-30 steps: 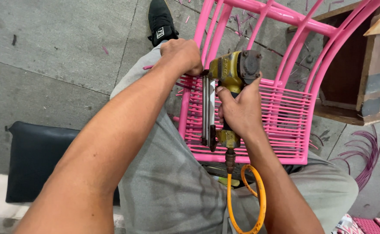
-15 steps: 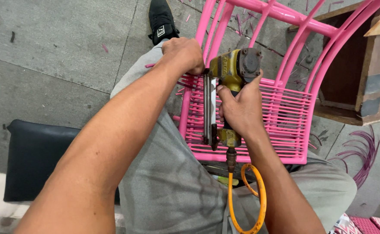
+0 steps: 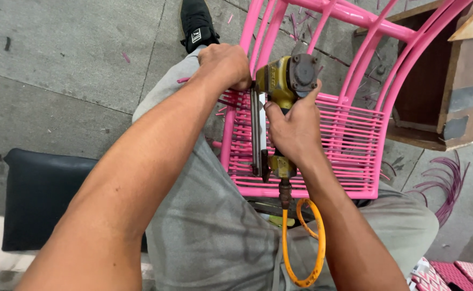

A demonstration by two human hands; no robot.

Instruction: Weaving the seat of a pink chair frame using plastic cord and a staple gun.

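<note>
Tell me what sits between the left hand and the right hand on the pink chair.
In the head view, the yellow pneumatic stapler's nose and long metal magazine lie between the left hand and right hand, over the woven seat.

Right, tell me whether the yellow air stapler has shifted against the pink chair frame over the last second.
No. The yellow air stapler sits at the same spot on the pink chair frame's left edge, gripped by the right hand; the left hand rests beside its nose as before.
</note>
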